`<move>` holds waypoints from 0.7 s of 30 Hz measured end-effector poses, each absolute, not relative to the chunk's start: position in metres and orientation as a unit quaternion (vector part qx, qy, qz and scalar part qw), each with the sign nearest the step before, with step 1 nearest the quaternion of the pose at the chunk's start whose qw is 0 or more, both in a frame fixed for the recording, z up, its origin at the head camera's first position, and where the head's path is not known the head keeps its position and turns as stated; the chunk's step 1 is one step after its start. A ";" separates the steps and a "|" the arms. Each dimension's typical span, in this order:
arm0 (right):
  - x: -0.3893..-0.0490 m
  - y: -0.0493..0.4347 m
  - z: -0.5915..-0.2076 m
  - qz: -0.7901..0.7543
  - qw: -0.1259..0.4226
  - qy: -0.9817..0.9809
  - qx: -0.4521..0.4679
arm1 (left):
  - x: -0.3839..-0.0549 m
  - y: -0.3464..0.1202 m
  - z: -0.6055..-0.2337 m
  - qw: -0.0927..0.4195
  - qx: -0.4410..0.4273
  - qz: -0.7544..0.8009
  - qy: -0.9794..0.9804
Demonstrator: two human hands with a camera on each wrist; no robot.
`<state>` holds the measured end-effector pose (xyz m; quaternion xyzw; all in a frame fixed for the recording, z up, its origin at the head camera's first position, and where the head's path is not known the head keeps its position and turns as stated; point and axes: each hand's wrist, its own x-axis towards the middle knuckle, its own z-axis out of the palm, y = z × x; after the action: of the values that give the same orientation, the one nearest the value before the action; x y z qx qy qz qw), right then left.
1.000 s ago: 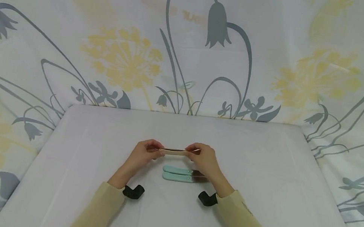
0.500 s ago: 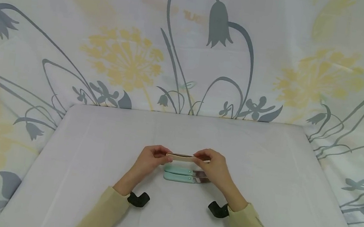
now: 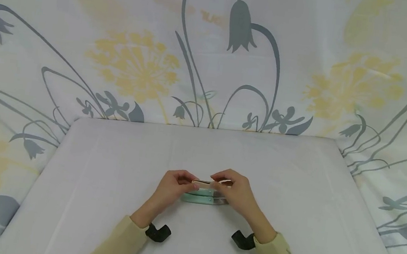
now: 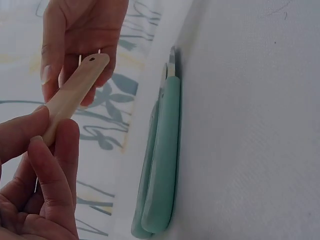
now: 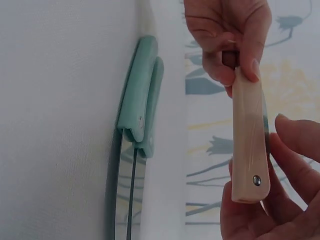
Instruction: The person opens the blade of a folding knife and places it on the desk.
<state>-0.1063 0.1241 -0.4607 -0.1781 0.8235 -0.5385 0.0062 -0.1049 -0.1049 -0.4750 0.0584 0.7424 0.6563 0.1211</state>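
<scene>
- Beige handle, centre right of the right wrist view: matt, wood-like, with a metal rivet
- Mint handles: smooth plastic
- Blades: glossy mirror-like metal
- Tabletop: white matt cloth

Bright, even, soft light; faint shadows; wrist views slightly blurred.

In the head view, the ends of the beige-handled tool are covered by the hands, and the teal-handled tools beneath it are partly hidden. Their blades are cut off by the right wrist picture's lower edge.
</scene>
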 end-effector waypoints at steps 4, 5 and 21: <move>-0.106 0.119 -0.463 -0.560 0.015 0.804 -0.203 | -0.102 -0.102 -0.478 0.123 0.066 0.655 0.742; -0.106 0.118 -0.463 -0.563 0.017 0.800 -0.206 | -0.101 -0.102 -0.478 0.123 0.067 0.654 0.744; -0.102 0.113 -0.467 -0.547 -0.002 0.809 -0.216 | -0.088 -0.096 -0.448 0.137 0.092 0.674 0.720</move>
<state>-0.1021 0.1130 -0.4669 -0.2157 0.8090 -0.5468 -0.0019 -0.0885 -0.0963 -0.4476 0.0916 0.7204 0.6736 0.1373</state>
